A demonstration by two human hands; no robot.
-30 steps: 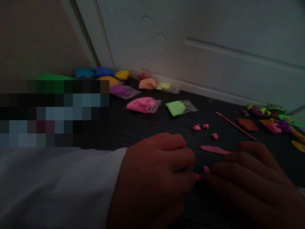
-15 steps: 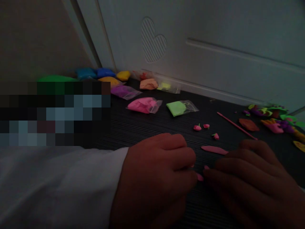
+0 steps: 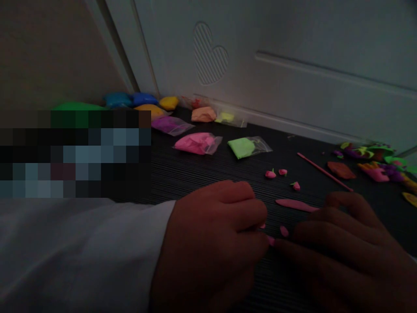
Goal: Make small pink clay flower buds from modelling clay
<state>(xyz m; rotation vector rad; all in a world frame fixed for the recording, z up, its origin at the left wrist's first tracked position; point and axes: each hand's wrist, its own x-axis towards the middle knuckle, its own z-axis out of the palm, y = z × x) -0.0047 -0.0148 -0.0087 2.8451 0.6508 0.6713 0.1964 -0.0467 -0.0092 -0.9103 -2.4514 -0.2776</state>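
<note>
My left hand [image 3: 211, 239] is closed, its thumb and forefinger pinching a small piece of pink clay [image 3: 271, 241]. Another pink bit shows between its fingers, mostly hidden. Across from it, my right hand [image 3: 352, 243] has its fingers loosely stretched out, and one fingertip touches the pinched clay. Between the hands a flat pink clay petal [image 3: 284, 231] lies on the dark ridged surface [image 3: 195, 174]. A pink modelling knife [image 3: 295, 204] lies just beyond, its right end behind my right hand. Farther off sit three small pink clay rosebuds, one being the nearest rosebud [image 3: 296, 186].
A thin pink stick tool [image 3: 325, 172] and a reddish-brown flat piece [image 3: 341, 170] lie at the right, near a colourful clay pile [image 3: 374, 169]. Bags of clay, including a pink bag [image 3: 197, 143] and green bag [image 3: 244, 148], lie before the white door [image 3: 293, 87]. A blurred block covers the left.
My right fingertip has moved left, off the loose petal and onto the pink clay in my left hand. The petal now lies free. My left hand has barely moved.
</note>
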